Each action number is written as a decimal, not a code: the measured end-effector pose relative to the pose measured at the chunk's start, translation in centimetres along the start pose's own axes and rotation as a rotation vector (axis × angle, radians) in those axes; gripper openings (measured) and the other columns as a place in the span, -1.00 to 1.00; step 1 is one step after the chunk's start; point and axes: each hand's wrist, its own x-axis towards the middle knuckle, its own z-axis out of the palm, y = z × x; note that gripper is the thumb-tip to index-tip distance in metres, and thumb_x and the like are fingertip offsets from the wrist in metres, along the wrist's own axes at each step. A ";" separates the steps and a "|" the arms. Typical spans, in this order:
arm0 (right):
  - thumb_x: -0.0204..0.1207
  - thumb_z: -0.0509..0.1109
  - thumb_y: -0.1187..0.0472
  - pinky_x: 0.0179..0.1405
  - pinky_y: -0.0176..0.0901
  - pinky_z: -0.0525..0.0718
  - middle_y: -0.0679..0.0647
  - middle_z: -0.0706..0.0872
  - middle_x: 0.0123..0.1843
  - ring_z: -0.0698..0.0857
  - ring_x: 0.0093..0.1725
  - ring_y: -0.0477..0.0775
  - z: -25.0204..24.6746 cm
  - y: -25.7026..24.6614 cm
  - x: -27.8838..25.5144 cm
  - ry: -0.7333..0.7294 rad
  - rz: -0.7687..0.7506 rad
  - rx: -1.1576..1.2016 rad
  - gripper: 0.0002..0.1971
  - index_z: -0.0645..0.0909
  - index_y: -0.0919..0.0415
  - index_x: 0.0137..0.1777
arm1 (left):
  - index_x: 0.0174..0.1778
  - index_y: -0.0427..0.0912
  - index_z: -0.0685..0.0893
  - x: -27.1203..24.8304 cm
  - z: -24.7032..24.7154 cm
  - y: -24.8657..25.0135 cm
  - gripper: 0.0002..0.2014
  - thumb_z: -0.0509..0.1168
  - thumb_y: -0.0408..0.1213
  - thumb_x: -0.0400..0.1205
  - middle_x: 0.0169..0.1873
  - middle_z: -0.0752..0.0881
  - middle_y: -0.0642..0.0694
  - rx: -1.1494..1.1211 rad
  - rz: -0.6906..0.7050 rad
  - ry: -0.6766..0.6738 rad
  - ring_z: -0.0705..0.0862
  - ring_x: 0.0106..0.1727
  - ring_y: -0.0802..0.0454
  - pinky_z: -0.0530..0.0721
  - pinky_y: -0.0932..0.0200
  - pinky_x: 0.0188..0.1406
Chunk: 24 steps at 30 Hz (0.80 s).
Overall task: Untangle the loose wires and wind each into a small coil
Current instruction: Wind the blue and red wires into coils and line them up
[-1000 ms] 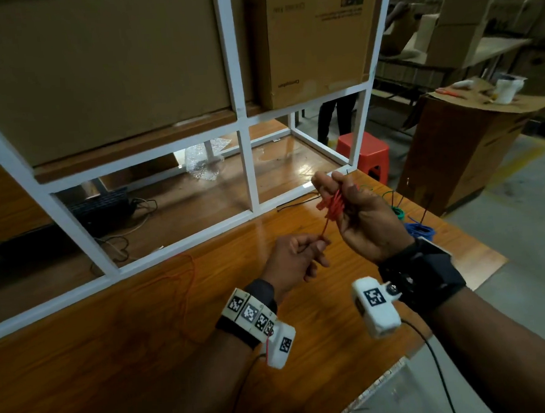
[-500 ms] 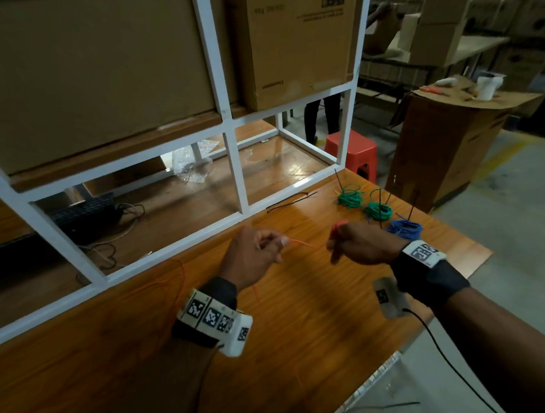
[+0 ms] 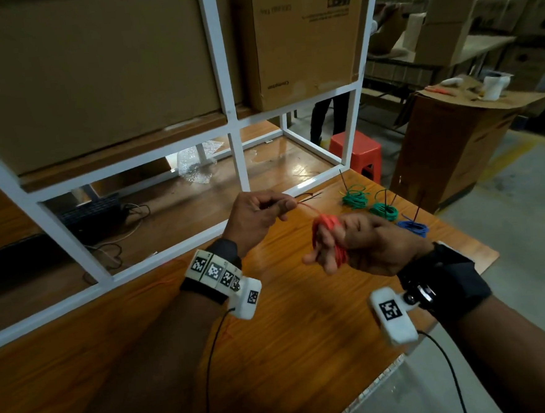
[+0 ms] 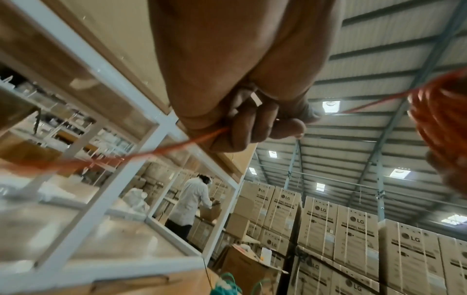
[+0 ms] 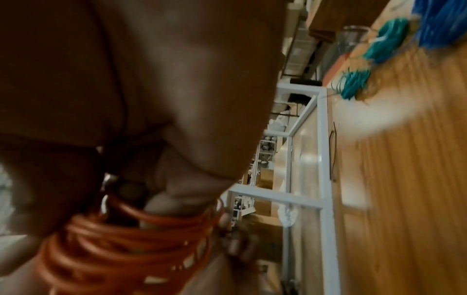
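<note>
- The right hand (image 3: 360,242) is held above the tabletop (image 3: 291,350) with the red wire (image 3: 328,234) wound in many loops round its fingers, so it carries the growing coil; the fingers point left and are only loosely bent.
- In the right wrist view the orange-red loops (image 5: 121,245) lie stacked side by side across the fingers.
- The left hand (image 3: 256,217) is closed, pinching the same red wire between thumb and fingertips; a short taut stretch of wire runs from that pinch down and right to the coil.
- In the left wrist view the wire (image 4: 141,153) comes out of the curled fingers (image 4: 242,131) and trails off to the left, blurred, while another stretch leads right toward the coil (image 4: 439,119).
- Both hands are off the tabletop, close together, the left slightly farther and to the left.
- On the far right of the tabletop lie three finished coils in a row: a green coil (image 3: 356,197), a second green coil (image 3: 383,210) just right of it, and a blue coil (image 3: 413,228) nearest the right edge.
- A thin black wire (image 3: 309,198) lies loose on the tabletop by the white frame (image 3: 239,163), left of the green coils.
- Cardboard boxes (image 3: 301,39) sit on the shelf above.
</note>
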 end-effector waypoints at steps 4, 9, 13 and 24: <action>0.70 0.34 0.17 0.14 -0.10 0.84 0.34 0.80 0.21 0.81 0.24 0.18 0.6 -1.8 1.5 0.182 -0.293 0.205 -0.79 0.61 0.32 0.17 | -0.01 -0.14 0.86 -2.0 2.6 -1.6 -0.85 0.38 -0.22 0.70 -0.42 0.66 -0.08 -0.076 -0.167 0.030 0.49 -0.50 0.14 0.42 0.24 -0.58; 0.79 0.20 0.10 0.38 -0.07 0.69 0.20 0.83 0.24 0.72 0.42 0.16 -0.6 -2.3 3.3 0.711 -0.542 -0.205 -0.73 0.72 0.16 0.15 | 0.08 -0.15 0.86 -5.1 5.7 -2.4 -0.78 0.39 -0.11 0.70 -0.50 0.66 0.19 0.052 -0.199 -0.030 0.53 -0.49 0.28 0.52 0.34 -0.44; 0.85 0.19 0.05 0.14 0.05 0.76 0.03 0.81 0.16 0.75 0.14 -0.01 -3.5 -1.2 2.8 1.120 -0.329 -1.076 -0.70 0.76 0.11 0.20 | 0.05 -0.11 0.85 -6.2 4.3 -2.7 -0.83 0.41 -0.13 0.69 -0.25 0.80 -0.01 0.109 -0.169 -0.067 0.69 -0.26 0.18 0.70 0.12 -0.23; 0.88 0.03 0.01 0.39 0.17 0.65 0.43 0.84 -0.01 0.77 0.32 0.28 -1.1 2.4 1.2 0.346 0.439 -0.530 -0.50 0.66 0.38 0.10 | -0.05 -0.12 0.87 -3.0 -1.9 -0.9 -0.87 0.50 -0.15 0.62 -0.30 0.79 0.12 0.242 -0.045 -0.156 0.70 -0.31 0.21 0.65 0.31 -0.30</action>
